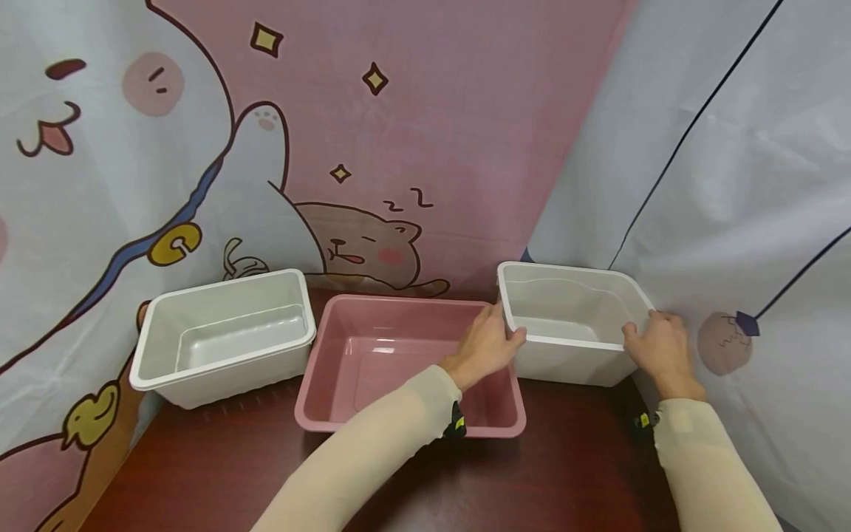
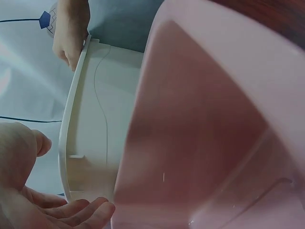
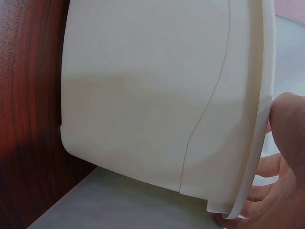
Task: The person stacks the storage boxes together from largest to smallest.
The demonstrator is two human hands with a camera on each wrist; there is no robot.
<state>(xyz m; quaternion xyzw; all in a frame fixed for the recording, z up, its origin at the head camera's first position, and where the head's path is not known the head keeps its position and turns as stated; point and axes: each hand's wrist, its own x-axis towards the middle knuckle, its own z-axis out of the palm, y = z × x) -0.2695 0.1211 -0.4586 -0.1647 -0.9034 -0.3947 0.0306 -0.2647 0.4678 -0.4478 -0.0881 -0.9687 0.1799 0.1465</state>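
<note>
- The left bin sits slightly angled, mouth up, just beside the pink tub.
- The pink tub lies mid-row, probably within easy reach of both arms.
- The left hand holds the right bin by its left end, thumb over the rim, likely for balance.
- That bin is upright at the table's right: off-white, deep, round-cornered, thinly lined.
- The right hand grips the opposite rim, apparently steadying it.
</note>
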